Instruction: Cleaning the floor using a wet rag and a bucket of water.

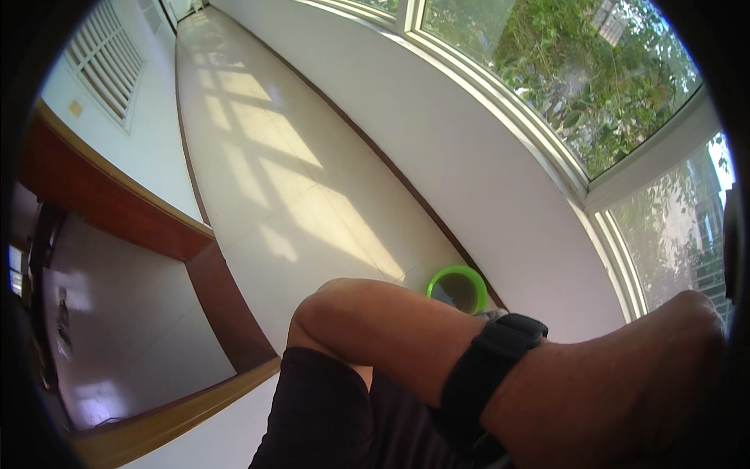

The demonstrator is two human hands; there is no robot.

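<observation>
My left hand is raised close to the camera at the lower right, large and in shadow. Its fingers are hidden at the dark rim, so what they hold or touch cannot be told. A black strap is wrapped around the wrist. The bent forearm crosses the lower middle, coming out of a dark short sleeve. Beyond the forearm, a bucket with a bright green rim stands on the floor against the wall, its lower part covered by the arm. My right hand is out of view.
A tiled corridor floor with sunlit patches runs away to the upper left. Along the right are a white wall and framed windows with foliage outside. A doorway with a brown threshold opens at left, below a louvred vent.
</observation>
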